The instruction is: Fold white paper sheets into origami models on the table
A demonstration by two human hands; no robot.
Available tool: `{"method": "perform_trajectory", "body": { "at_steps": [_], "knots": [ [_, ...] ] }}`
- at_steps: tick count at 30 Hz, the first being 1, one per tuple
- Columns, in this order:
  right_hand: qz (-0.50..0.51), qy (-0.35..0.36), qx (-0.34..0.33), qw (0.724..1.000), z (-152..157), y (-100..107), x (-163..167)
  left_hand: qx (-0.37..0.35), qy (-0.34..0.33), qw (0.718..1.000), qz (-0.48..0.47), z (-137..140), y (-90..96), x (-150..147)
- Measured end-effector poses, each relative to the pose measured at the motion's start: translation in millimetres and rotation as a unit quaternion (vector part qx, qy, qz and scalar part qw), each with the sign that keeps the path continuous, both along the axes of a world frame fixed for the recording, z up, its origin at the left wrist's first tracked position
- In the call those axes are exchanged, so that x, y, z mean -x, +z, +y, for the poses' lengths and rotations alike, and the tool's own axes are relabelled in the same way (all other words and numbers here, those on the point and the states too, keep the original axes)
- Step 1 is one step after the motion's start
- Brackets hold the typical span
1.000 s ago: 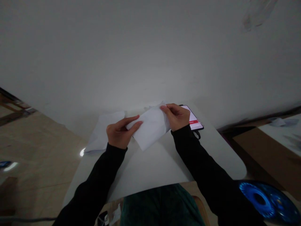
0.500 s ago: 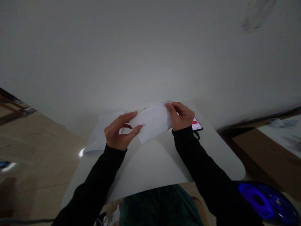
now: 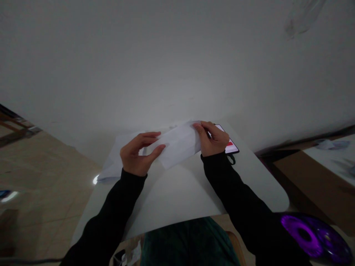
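A folded piece of white paper [image 3: 179, 144] is held up at a slant above the white table [image 3: 177, 201]. My right hand [image 3: 212, 138] pinches its upper right corner between thumb and fingers. At the other end, my left hand [image 3: 140, 153] has its thumb and fingers about the paper's left edge. More white paper [image 3: 112, 162] lies on the table's left side, partly behind my left hand. A phone with a lit screen [image 3: 231, 146] rests just beyond my right hand, which covers part of it.
The wall [image 3: 177, 66] rises right behind the table. To the right are a brown cardboard box [image 3: 313, 190] and a round object glowing purple [image 3: 302, 236]. Tiled floor [image 3: 50, 177] shows on the left.
Both hands and the paper have shifted slightly left. More of the phone shows beside my right hand. The round object's glow has turned from blue to purple.
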State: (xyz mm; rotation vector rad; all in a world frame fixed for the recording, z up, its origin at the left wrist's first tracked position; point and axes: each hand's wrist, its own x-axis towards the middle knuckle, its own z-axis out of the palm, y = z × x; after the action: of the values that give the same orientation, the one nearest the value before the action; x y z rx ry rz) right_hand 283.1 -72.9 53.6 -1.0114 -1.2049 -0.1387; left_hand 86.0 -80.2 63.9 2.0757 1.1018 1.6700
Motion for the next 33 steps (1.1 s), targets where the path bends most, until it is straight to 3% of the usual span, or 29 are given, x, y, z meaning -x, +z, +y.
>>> {"method": "perform_trajectory", "body": {
  "at_steps": [3, 6, 15, 24, 33],
  "knots": [
    [-0.019, 0.027, -0.021, 0.999, -1.4, -1.2, 4.4, 0.001, -0.014, 1.0, 0.0, 1.2, 0.1, -1.5],
    [-0.021, 0.047, -0.036, 0.998, -2.3, -1.9, 7.9, 0.011, 0.019, 1.0, -0.01, 0.8, -1.2, -3.5],
    [0.027, 0.05, 0.005, 0.998, 1.4, -6.1, 9.2, 0.055, 0.083, 0.994, -0.039, 2.6, -5.6, -4.3],
    [0.032, 0.046, 0.061, 0.997, 0.7, -4.6, 10.1, 0.06, 0.064, 0.994, -0.067, 1.7, -3.2, -6.1],
    [0.061, 0.064, 0.067, 0.994, -0.5, -2.7, 9.8, 0.037, 0.063, 0.994, -0.081, -1.3, -1.7, -8.4]
  ]
}}
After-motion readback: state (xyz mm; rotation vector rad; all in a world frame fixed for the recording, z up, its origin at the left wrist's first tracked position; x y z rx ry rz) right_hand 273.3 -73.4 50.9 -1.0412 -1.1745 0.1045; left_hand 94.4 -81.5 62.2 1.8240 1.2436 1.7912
